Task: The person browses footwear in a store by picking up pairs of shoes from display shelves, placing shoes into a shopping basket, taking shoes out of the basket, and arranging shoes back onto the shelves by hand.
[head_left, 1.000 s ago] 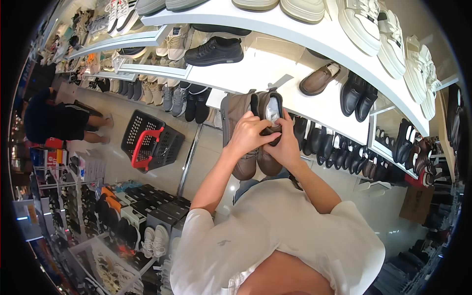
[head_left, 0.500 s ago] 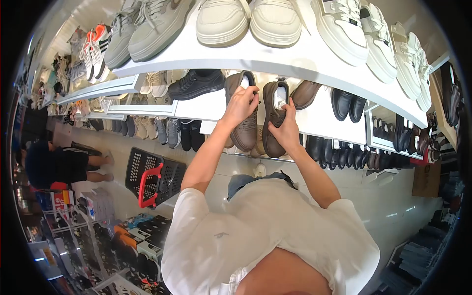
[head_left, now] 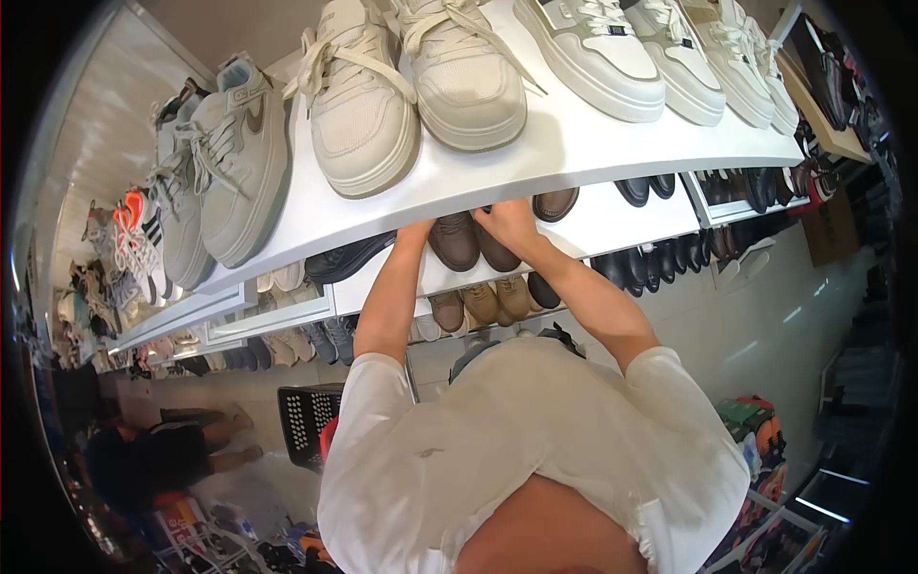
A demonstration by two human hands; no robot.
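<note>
Left hand (head_left: 415,231) and right hand (head_left: 509,227) are at brown shoes (head_left: 454,244) by the lower shelf (head_left: 604,228); upper shelf (head_left: 574,153) hides their grip, so I cannot tell. Unseen bump could drop one shoe.

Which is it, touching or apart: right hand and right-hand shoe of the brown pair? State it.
Touching. The head view shows the right hand lying against the right-hand brown shoe, no gap showing; the upper shelf hides part of the grip.

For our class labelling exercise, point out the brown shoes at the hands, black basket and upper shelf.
Brown shoes (head_left: 454,245): head view, one shoe's toe.
Black basket (head_left: 304,421): head view, perforated wall.
Upper shelf (head_left: 459,200): head view, front edge.
</note>
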